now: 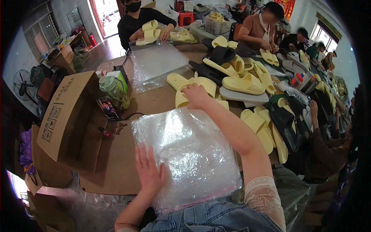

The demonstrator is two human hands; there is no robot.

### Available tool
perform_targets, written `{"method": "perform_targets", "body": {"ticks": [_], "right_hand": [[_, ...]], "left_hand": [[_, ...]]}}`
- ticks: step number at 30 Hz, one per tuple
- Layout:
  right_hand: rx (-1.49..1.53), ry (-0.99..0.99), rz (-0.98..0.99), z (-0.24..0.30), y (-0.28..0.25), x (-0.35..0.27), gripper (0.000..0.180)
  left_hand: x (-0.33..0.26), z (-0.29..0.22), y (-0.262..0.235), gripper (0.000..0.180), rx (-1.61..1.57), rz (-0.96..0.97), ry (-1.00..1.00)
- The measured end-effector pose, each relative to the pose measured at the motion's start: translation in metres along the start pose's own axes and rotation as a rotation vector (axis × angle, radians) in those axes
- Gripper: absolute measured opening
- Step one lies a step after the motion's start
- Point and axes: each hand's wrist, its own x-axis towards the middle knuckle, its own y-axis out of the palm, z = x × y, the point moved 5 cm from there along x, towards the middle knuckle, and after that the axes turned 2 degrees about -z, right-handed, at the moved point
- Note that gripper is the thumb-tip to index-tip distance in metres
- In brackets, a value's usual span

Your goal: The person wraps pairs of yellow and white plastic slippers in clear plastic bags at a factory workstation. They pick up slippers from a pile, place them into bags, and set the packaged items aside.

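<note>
A stack of clear plastic bags point(197, 154) lies in front of me on the brown table, its near edge against my denim clothing. My left hand point(150, 172) rests on the left edge of the bags, open, with a ring on one finger. Beyond the stack, my right hand point(196, 96) reaches over to a pair of pale yellow slippers point(178, 82), its fingers curled on the upper of one slipper. That slipper's underside is hidden, as is my thumb's grip. More yellow slippers point(247, 83) lie heaped to the right of this hand.
An open cardboard box point(63, 112) stands at the left. Near it are a green bottle point(112, 89), a phone point(107, 108) and small reddish-brown items point(119, 128). Black slippers point(284, 123) lie at right. Another bag stack point(158, 62) is across the table, near co-workers.
</note>
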Motion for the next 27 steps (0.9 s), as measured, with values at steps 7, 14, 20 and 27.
{"method": "perform_targets", "body": {"ticks": [7,14,20,27], "right_hand": [[-0.048,0.081,0.006,-0.015,0.013,0.023,0.046],[-0.056,0.291,-0.218,-0.092,-0.008,0.035,0.039],[0.336,0.569,-0.338,-0.145,-0.06,0.041,0.037],[0.442,0.164,-0.297,-0.092,-0.098,0.025,0.036]], "left_hand": [[-0.013,-0.039,0.046,0.07,-0.191,0.382,0.175],[-0.014,-0.031,0.051,0.069,-0.234,0.388,0.226],[-0.013,-0.03,0.056,0.067,-0.211,0.415,0.24],[0.016,-0.03,0.045,0.089,-0.074,0.594,0.258]]}}
